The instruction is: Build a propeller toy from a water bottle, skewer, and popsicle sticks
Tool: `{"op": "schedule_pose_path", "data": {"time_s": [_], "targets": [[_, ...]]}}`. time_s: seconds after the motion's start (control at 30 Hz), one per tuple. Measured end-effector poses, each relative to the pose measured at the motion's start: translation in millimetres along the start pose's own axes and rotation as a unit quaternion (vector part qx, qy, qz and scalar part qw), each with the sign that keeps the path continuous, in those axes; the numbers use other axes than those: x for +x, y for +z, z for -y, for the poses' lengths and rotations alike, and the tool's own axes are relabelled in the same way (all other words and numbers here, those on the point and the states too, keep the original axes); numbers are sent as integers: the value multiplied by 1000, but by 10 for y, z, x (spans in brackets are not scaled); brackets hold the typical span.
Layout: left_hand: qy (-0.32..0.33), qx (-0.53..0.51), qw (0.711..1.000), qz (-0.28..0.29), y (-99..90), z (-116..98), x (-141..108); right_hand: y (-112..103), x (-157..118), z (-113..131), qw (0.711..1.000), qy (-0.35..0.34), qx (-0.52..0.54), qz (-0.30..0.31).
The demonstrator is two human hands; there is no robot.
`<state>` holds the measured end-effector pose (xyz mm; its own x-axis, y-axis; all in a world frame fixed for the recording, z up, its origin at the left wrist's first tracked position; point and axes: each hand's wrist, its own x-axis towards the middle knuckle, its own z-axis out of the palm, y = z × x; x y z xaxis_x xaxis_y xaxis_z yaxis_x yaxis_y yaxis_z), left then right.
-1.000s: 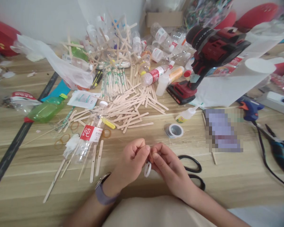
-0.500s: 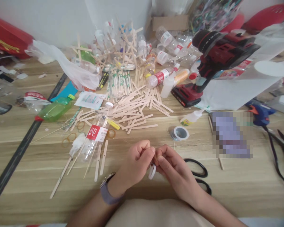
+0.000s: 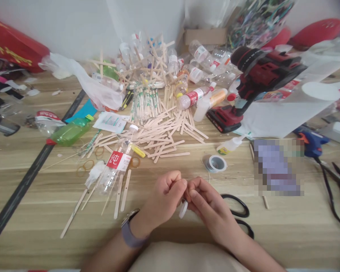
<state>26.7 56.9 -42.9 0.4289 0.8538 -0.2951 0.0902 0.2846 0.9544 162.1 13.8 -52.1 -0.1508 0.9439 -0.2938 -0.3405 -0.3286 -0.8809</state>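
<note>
In the head view my left hand (image 3: 166, 196) and my right hand (image 3: 211, 206) meet low in the middle, fingertips pressed together just above the table. The left one is closed in a pinch; whatever lies between its thumb and finger is hidden. A small white ring-like piece (image 3: 183, 209), perhaps a bottle cap, pokes out under the curled fingers of the right hand, which is closed on it. Black-handled scissors (image 3: 246, 211) lie partly beneath the right hand. Just beyond the hands sits a spool of thin line (image 3: 217, 163), its loose end trailing on the wood.
A clear bottle (image 3: 117, 160) and wooden craft sticks (image 3: 164, 139) lie to the left and ahead. A red cordless drill (image 3: 243, 87) stands at right, near a small glue bottle (image 3: 229, 145), a blurred-out rectangle (image 3: 274, 166) and a blue glue gun (image 3: 313, 141). More bottles crowd the back.
The view has shifted slightly, so the table things appear a little lower. Both hands stay together in nearly the same pinch, and the white piece still hangs below the right fingers.
</note>
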Motion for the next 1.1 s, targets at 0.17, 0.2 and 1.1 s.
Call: {"op": "schedule_pose_path", "data": {"time_s": [0.17, 0.2, 1.1], "targets": [[-3, 32, 999, -38, -24, -58, -18, -26, 15, -49, 996, -43, -77, -1], [-5, 50, 998, -42, -39, -75, -33, -41, 11, -66, 993, -54, -108, -3], [-150, 538, 783, -274, -1148, 65, -494, -1160, -496, 70, 653, -174, -737, 29]]}}
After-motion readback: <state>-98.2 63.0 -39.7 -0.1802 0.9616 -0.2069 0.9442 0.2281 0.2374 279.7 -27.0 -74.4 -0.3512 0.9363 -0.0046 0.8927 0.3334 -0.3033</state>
